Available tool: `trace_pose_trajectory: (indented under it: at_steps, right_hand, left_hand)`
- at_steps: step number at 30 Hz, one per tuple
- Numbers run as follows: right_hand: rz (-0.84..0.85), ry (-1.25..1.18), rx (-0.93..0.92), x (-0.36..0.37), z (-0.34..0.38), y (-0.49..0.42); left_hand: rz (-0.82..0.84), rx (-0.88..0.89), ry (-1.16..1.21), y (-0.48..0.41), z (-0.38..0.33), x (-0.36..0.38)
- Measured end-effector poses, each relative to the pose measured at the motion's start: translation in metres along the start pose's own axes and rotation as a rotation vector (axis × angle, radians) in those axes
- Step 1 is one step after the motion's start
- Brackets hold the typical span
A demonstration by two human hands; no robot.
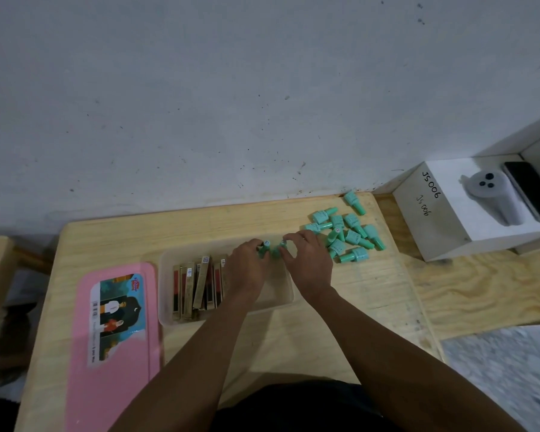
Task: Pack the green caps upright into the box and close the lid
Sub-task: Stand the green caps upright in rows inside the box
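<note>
A clear plastic box sits mid-table, its left half filled with several slim gold-and-red cartons. Over its far right corner, my left hand pinches one green cap upright, and my right hand holds another green cap beside it. A pile of several loose green caps lies on the table right of the box, with one more cap apart near the far edge. The pink lid, with a picture label, lies flat left of the box.
The light wooden table ends at a grey wall. To the right a white box marked JS006 holds a white device and a black phone. A plywood board lies right of the table.
</note>
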State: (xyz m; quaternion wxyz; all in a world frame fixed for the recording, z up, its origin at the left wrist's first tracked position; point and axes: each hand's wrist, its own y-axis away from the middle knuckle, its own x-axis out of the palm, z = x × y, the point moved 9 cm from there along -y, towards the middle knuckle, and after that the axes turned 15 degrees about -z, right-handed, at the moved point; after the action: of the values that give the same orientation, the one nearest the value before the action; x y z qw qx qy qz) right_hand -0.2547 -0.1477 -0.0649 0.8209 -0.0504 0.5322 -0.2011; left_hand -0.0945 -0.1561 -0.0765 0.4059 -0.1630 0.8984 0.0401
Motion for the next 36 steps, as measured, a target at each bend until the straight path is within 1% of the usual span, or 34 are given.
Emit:
trace_pose_trajectory:
  at_steps: [4,8,11,14,17,19,22,24,26,30,32,34,36]
  right_hand:
    - [0.025,-0.058,0.008,-0.008,-0.002,-0.001]
    - [-0.013,-0.079,0.021,-0.03,-0.02,0.0]
    - [-0.044,-0.048,0.093,-0.051,-0.055,0.009]
    - [-0.043,0.02,0.17,-0.068,-0.101,0.02]
    - [0.098,0.087,0.279,-0.071,-0.148,0.029]
    - [0.176,0.113,0.312,-0.072,-0.171,0.032]
    - [0.224,0.118,0.323,-0.075,-0.191,0.028]
    - [0.254,0.131,0.293,-0.075,-0.195,0.022]
    - [0.291,0.147,0.231,-0.072,-0.192,0.013]
    - [0.352,0.139,0.066,-0.057,-0.173,-0.01]
    - [0.404,0.16,-0.026,-0.045,-0.162,-0.019]
    - [0.433,0.173,-0.094,-0.035,-0.156,-0.026]
    - [0.433,0.165,-0.136,-0.03,-0.154,-0.032]
  left_hand:
    - [-0.007,0.01,0.007,0.001,-0.001,-0.003]
    - [-0.05,0.053,0.063,0.003,-0.006,-0.014]
    - [-0.111,0.135,0.095,0.003,-0.018,-0.023]
    - [-0.137,0.296,0.141,0.008,-0.046,-0.023]
    - [-0.083,0.418,0.18,0.018,-0.077,-0.012]
    - [-0.004,0.441,0.192,0.023,-0.094,0.002]
    - [0.157,0.456,0.172,0.028,-0.116,0.03]
    - [0.264,0.446,0.132,0.028,-0.126,0.052]
    - [0.342,0.395,0.076,0.025,-0.13,0.074]
    - [0.428,0.262,-0.06,0.015,-0.124,0.11]
    - [0.437,0.192,-0.091,0.011,-0.121,0.12]
    - [0.405,0.127,-0.111,0.007,-0.119,0.124]
    - [0.358,0.116,-0.143,0.005,-0.122,0.125]
